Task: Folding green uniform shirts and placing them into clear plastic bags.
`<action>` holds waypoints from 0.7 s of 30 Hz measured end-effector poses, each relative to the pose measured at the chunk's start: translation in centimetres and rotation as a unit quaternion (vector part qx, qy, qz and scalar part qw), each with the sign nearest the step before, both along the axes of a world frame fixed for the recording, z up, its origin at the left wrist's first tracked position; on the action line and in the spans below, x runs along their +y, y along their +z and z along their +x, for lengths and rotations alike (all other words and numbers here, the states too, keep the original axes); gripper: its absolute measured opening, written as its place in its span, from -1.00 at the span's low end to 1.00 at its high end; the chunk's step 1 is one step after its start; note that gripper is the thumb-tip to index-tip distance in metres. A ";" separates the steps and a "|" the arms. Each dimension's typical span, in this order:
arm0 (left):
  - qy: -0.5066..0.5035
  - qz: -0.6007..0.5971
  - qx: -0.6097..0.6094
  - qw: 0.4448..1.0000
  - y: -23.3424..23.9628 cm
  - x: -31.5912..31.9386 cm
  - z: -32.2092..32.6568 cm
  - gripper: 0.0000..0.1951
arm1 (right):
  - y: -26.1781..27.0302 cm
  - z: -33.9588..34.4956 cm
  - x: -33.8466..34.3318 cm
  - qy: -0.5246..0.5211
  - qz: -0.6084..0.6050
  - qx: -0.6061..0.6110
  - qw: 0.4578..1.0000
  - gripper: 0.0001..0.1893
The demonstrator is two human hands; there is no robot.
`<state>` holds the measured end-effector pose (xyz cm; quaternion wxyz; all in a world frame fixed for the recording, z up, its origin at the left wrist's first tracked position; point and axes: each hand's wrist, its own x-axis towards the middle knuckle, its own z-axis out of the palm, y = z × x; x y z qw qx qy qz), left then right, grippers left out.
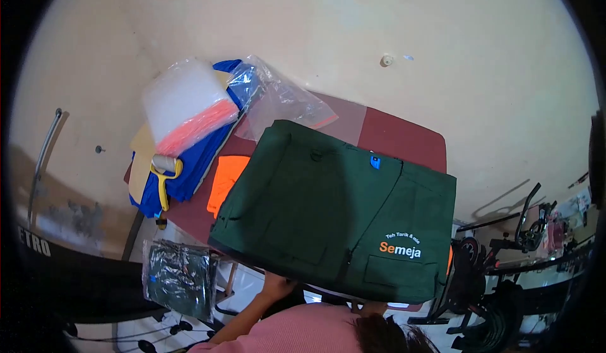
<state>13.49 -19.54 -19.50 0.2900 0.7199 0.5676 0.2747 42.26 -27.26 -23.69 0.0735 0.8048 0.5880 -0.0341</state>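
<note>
A dark green cloth garment, folded into a broad flat shape, lies across the table before me. It bears white and orange lettering above a pocket, and a small blue label shows near its far edge. My left hand is at the garment's near edge, with its fingers hidden beneath the cloth. Along the same edge, farther right, my right hand shows only in part, between the cloth and my pink top. Whether either hand grips the fabric cannot be seen. Orange cloth sticks out from under the garment's left side.
On the maroon table, a stack of clear plastic bags rests on blue cloth. A loose clear bag and a yellow-handled lint roller are nearby. A bagged green garment lies below left. An exercise bike stands right.
</note>
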 end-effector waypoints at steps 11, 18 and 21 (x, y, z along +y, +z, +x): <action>0.152 -0.043 0.109 0.981 1.2 -1.6 2.9 -0.82 | 4.4 4.0 0.8 0.232 -0.055 0.085 0.967 -0.31; 0.288 -0.040 0.114 0.950 1.5 -4.4 6.6 -0.74 | 17.6 1.7 7.3 0.484 -0.250 0.444 0.711 -0.49; 0.249 -0.077 0.107 0.960 2.6 -6.2 7.4 -0.73 | 20.4 -0.6 9.2 0.544 -0.088 0.497 0.670 -0.57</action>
